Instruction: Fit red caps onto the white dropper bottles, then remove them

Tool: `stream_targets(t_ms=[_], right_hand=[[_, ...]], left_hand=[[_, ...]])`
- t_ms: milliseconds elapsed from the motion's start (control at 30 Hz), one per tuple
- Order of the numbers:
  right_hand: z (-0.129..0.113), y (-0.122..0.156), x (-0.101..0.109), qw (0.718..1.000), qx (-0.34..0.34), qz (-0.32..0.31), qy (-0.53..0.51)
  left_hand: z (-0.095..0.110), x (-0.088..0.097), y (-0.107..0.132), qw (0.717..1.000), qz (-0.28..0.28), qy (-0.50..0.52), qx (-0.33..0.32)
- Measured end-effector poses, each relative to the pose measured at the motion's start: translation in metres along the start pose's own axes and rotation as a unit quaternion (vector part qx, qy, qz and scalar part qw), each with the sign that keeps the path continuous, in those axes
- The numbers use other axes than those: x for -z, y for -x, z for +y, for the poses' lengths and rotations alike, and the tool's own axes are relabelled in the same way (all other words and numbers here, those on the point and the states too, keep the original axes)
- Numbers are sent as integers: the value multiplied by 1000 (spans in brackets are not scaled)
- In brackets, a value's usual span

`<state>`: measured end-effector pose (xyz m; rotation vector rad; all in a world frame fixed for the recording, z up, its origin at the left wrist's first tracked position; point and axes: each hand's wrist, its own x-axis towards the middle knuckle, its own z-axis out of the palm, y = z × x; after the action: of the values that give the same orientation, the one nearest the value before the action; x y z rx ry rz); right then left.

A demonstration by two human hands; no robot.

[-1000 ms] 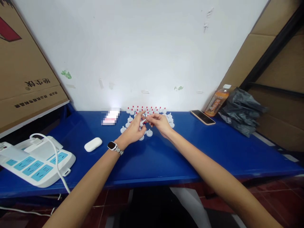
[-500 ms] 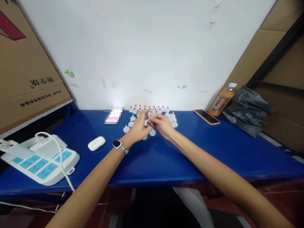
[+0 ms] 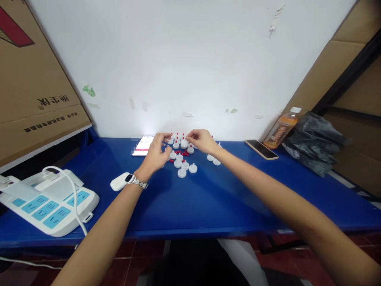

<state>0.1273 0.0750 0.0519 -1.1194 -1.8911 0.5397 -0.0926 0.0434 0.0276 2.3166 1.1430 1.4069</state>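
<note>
Many white round nozzle caps [image 3: 193, 168] with thin spouts are grouped on the blue table [image 3: 190, 202]. Those in the back rows carry small red tips [image 3: 177, 135]; the front ones have bare spouts. A scatter of loose red tips [image 3: 181, 153] lies among them. My right hand [image 3: 204, 140] is at the back rows, thumb and forefinger pinched at a white nozzle cap [image 3: 184, 144] with a red tip. To the left, my left hand [image 3: 157, 151] hovers over the edge of the group with thumb and fingers apart, partly hiding some caps.
At left are a power strip [image 3: 50, 206] with a white cable and a white earbud case [image 3: 119, 181]. A lit phone [image 3: 139, 152] lies behind my left hand. Far right hold another phone [image 3: 262, 149], an orange drink bottle [image 3: 281, 129] and a black plastic bag [image 3: 315, 139].
My hands, close together over the caps before, have separated. The left moved left with fingers apart; the right moved back to the rear rows. The loose red tips have come into view.
</note>
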Motion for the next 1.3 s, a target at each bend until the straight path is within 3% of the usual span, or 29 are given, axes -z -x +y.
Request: stream_targets(t_ms=[133, 333, 500, 633, 833, 1300], right_hand=[[5, -15, 11, 997, 15, -25, 74], [10, -13, 19, 999, 0, 14, 47], [13, -9, 26, 999, -7, 6, 40], [14, -8, 29, 999, -10, -4, 37], [22, -9, 29, 1000, -7, -7, 25], [23, -6, 26, 998, -6, -27, 50]], left_hand=[[-4, -2, -7, 992, -90, -92, -15], [-4, -31, -43, 945, -275, -178, -15], [-8, -52, -64, 927, -327, -182, -10], [-6, -57, -65, 925, -340, -173, 8], [-7, -52, -56, 942, -308, -131, 22], [0, -55, -42, 944, -308, -115, -22]])
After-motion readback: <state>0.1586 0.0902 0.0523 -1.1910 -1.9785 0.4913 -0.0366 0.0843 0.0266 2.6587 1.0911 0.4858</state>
